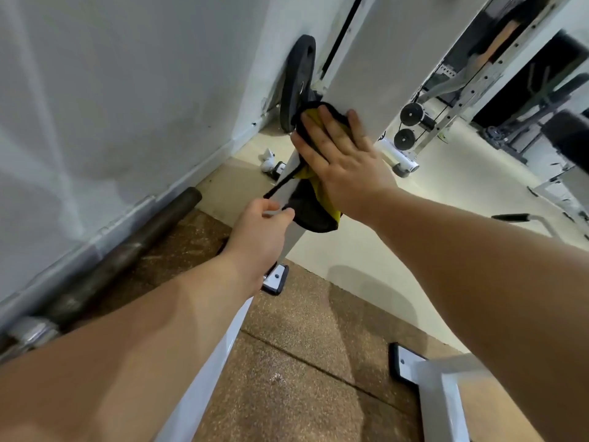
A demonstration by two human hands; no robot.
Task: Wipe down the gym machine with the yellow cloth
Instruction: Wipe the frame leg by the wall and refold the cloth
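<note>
I judge the wipe-down mid-course, with much of the gym machine [373, 65] left. My left hand [255, 232] has fingers half curled at the dark hem of the yellow cloth [320, 194]; whether they pinch it, I cannot tell. My right hand [344, 157] lies flat, fingers spread, pressing the cloth against the white upright.

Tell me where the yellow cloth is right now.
In the head view the yellow cloth is mid-frame, pressed against the white machine upright under the right hand, just right of the black weight plate.
</note>
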